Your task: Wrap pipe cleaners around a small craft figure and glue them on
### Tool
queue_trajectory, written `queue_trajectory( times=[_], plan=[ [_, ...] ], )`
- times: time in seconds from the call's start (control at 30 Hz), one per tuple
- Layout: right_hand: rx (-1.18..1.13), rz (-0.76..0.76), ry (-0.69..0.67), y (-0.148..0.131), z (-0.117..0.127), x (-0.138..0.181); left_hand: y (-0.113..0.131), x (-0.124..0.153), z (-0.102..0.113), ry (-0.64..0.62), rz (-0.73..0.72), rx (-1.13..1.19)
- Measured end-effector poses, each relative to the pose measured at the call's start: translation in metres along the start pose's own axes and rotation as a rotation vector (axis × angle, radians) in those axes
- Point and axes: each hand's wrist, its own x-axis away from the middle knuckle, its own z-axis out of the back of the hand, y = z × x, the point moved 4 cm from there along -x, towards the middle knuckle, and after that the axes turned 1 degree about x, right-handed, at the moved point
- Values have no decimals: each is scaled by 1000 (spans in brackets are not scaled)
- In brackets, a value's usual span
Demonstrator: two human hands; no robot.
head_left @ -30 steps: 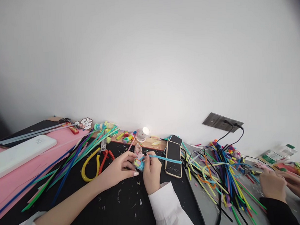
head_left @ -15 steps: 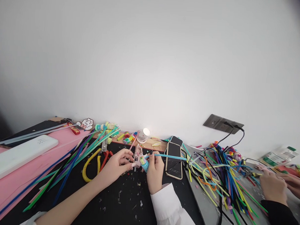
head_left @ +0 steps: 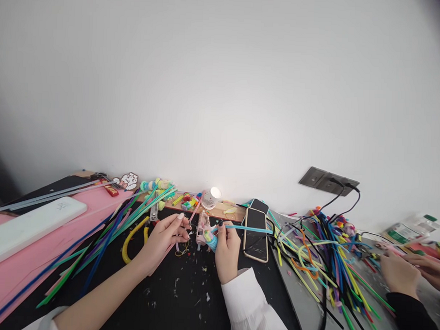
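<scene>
My right hand is closed on a small pastel pipe-cleaner piece, coiled in blue, yellow and pink. A straight light-blue pipe cleaner runs from that hand out to the right, over a phone. To the left, my left hand is raised, thumb and fingers drawn together; anything between the fingertips is too small to make out. Between my hands is a translucent pink tool that looks like a small glue gun. A thin yellowish loop shows below my left fingertips.
A white paper cup stands by the wall. Two phones lie right of my hands. Yellow-handled pliers and pipe cleaners lie left. More pipe cleaners cover the grey table, where another person's hands work.
My left hand has pulled back to the left and turned thumb upward, away from the coiled piece. My right hand stays nearly still with the piece.
</scene>
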Motion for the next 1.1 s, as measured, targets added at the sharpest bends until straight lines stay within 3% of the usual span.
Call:
queue_trajectory(
  times=[0.4,0.8,1.1],
  plan=[
    [24,13,8,1,1,0,-1,-4,10,106,-45,-79],
    [92,48,-58,-4,-4,0,9,2,3,132,-22,68],
    [184,72,-94,-3,-6,1,9,2,3,133,-27,42]
  ],
)
